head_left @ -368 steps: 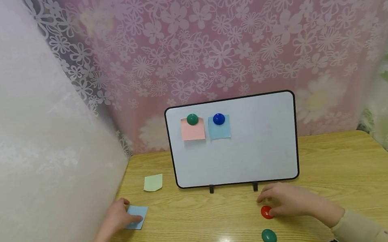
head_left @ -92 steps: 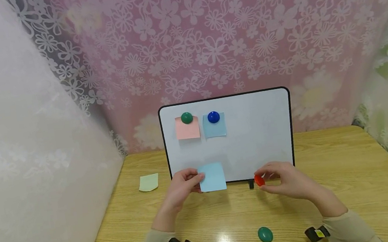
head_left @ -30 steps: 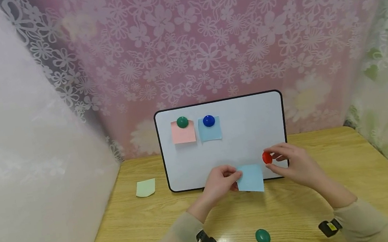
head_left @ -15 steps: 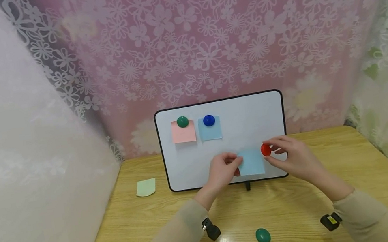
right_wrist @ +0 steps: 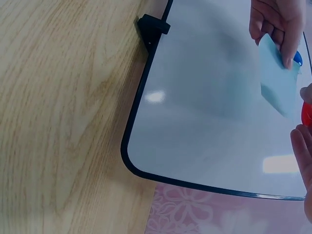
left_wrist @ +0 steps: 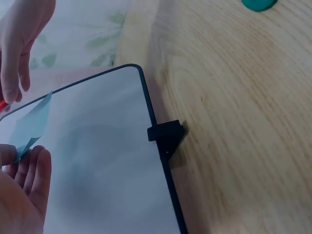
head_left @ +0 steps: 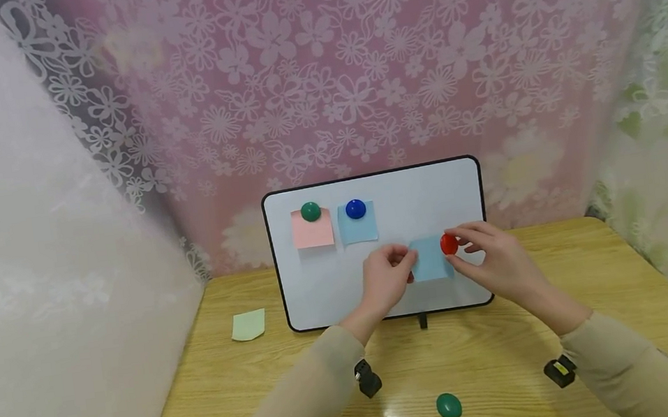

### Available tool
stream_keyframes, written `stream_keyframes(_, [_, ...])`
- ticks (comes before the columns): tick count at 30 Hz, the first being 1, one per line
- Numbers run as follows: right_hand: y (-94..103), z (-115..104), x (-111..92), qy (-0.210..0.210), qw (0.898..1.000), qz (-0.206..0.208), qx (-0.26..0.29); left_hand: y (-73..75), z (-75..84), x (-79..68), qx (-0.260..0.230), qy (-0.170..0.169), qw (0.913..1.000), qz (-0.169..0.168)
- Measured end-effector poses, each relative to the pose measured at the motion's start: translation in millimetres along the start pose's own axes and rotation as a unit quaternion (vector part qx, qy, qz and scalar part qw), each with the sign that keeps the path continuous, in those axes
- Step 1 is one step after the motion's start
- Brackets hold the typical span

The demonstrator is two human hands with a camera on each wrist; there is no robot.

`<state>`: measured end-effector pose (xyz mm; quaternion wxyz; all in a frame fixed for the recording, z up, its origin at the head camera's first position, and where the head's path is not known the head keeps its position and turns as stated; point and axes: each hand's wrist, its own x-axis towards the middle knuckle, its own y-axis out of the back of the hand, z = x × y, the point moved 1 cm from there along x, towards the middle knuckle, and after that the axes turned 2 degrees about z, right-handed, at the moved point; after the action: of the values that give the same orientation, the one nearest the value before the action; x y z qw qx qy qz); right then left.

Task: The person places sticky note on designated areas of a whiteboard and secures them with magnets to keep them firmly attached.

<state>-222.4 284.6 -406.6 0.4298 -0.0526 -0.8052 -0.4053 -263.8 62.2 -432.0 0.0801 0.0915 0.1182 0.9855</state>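
In the head view my left hand point(head_left: 385, 278) pinches the left edge of a light blue sticky note point(head_left: 430, 259) in front of the whiteboard point(head_left: 331, 286). The left wrist view shows this note point(left_wrist: 33, 121) standing off the board, between thumb and fingers. My right hand point(head_left: 496, 262) grips a red round magnet point(head_left: 449, 244) by its rim, just at the note's right edge. On the board, a green magnet point(head_left: 310, 211) holds a pink note point(head_left: 313, 234), and a blue magnet point(head_left: 356, 209) holds another blue note point(head_left: 359, 230).
A pale green sticky note point(head_left: 249, 325) lies on the wooden table point(head_left: 208, 408) left of the board. Nearer me is a loose green magnet point(head_left: 449, 406). Black feet point(head_left: 423, 321) prop the board's lower edge. Patterned curtains point(head_left: 316, 70) surround the table.
The blue note, earlier lying at the table's left, has been picked up and carried right, then raised in front of the board. The red magnet has been lifted off the table and raised too.
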Motion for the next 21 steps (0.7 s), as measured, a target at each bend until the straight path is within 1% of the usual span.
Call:
stream_keyframes(6, [-1.6, 1, 9, 0.019, 1.000, 0.018, -0.006, -2.7, 9.3, 10.4, 0.028, -0.018, 0.9993, 0.015])
stream_keyframes(14, [-3.4, 4, 21, 0.012, 0.999, 0.019, -0.025, -2.9, 22.4, 18.4, 0.040, -0.035, 0.9984, 0.021])
stream_keyframes(21, [-9.5, 8, 30, 0.002, 0.999, 0.027, -0.025, -3.5, 23.8, 26.3, 0.048, -0.040, 0.9974, 0.037])
